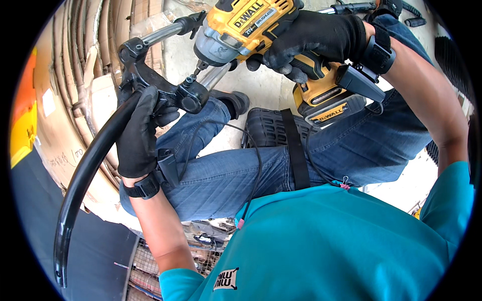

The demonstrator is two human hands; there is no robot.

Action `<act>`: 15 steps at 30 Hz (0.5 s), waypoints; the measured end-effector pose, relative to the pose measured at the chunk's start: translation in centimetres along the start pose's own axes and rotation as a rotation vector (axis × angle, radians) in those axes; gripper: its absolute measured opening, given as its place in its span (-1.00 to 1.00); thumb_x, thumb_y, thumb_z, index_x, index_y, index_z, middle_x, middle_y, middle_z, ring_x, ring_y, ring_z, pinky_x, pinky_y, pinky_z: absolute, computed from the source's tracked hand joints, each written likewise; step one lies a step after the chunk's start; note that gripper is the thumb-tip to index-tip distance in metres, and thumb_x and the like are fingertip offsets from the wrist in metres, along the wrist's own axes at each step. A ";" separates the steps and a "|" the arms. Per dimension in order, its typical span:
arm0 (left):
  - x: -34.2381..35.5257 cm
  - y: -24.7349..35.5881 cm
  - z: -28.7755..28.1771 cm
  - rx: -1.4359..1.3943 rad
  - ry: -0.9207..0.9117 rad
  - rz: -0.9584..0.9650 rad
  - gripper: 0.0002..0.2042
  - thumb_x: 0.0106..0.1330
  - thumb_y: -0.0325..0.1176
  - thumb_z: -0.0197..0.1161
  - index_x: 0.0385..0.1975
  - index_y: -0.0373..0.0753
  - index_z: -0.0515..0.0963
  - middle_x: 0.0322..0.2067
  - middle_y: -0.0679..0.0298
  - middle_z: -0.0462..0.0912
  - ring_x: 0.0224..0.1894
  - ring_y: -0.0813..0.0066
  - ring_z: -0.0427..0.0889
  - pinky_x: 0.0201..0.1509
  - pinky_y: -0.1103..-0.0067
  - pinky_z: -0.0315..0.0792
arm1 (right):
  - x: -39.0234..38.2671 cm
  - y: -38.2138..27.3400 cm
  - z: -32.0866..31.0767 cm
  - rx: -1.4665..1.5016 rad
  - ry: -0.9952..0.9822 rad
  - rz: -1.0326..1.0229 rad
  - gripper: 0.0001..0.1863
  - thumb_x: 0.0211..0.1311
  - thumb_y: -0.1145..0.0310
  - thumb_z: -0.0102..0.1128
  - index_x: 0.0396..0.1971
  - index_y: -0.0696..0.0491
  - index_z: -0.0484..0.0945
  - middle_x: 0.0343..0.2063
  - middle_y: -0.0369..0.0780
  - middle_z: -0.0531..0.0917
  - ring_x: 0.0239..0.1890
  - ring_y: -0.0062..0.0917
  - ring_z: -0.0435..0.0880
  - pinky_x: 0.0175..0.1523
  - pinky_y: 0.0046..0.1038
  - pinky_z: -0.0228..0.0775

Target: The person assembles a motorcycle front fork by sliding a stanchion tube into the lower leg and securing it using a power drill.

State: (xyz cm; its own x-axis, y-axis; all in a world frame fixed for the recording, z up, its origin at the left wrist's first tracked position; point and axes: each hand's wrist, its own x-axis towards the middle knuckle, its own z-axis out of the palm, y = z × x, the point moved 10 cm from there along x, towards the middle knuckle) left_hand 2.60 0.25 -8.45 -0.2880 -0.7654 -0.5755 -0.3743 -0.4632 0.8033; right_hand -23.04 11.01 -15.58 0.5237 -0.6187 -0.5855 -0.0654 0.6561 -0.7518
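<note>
My left hand [138, 135], in a black glove, grips a curved black tube [83, 173] close to where it meets a black clamp [155, 83]. Two silver tubes run from this clamp: one silver tube [163, 34] at the far side, another silver tube [216, 75] under the driver. A yellow and black cordless impact driver [246, 30] is held by its handle in my gloved right hand [326, 42]. Its bit [201, 66] points down at a small bolt [189, 80] on the clamp's right end; I cannot tell whether they touch.
Flattened cardboard [100, 100] is stacked at the left, beside an orange and yellow sheet [24, 115]. A black ribbed plastic piece [266, 128] lies between my legs. Thin cables [259, 165] hang across my jeans. Wire mesh [201, 258] shows at the bottom.
</note>
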 end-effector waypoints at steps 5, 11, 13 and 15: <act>0.2 -0.6 -0.6 -0.014 0.022 -0.002 -0.75 0.39 -0.40 0.18 -0.05 -0.44 0.56 -0.33 0.15 0.67 -0.36 0.39 0.71 -0.24 0.51 0.66 | -0.1 -1.8 0.3 0.040 0.056 -0.056 -0.62 0.22 0.31 0.24 -0.03 0.22 0.58 -0.37 -0.17 0.71 -0.47 -0.59 0.72 -0.36 -0.64 0.63; 0.5 -0.9 -0.8 -0.032 -0.008 -0.017 -0.75 0.41 -0.40 0.16 -0.01 -0.39 0.51 -0.29 0.19 0.66 -0.31 0.42 0.71 -0.24 0.52 0.67 | 1.1 -1.7 0.2 0.019 0.011 -0.076 -0.60 0.14 0.37 0.26 -0.01 0.21 0.58 -0.33 -0.19 0.71 -0.52 -0.69 0.64 -0.40 -0.64 0.59; 0.6 -1.0 -0.8 -0.038 -0.022 -0.029 -0.75 0.41 -0.41 0.15 0.01 -0.37 0.49 -0.28 0.20 0.66 -0.30 0.42 0.71 -0.24 0.52 0.67 | 0.9 -2.2 0.3 0.008 0.044 -0.094 -0.62 0.13 0.26 0.26 -0.16 0.25 0.60 -0.53 -0.24 0.66 -0.59 -0.60 0.64 -0.47 -0.63 0.55; 0.6 -0.7 -0.4 -0.060 -0.024 -0.023 -0.76 0.41 -0.41 0.16 -0.01 -0.36 0.50 -0.30 0.21 0.66 -0.30 0.42 0.71 -0.24 0.52 0.67 | 1.4 -1.8 0.1 0.027 0.049 -0.099 -0.63 0.13 0.26 0.26 -0.19 0.24 0.61 -0.53 -0.23 0.66 -0.59 -0.61 0.64 -0.46 -0.65 0.54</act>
State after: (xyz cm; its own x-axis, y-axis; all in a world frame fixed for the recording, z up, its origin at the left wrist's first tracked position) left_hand 3.02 -0.03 -9.29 -0.3012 -0.7440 -0.5965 -0.3279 -0.5066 0.7974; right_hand -22.14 9.04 -15.02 0.4847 -0.7010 -0.5231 0.0077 0.6015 -0.7989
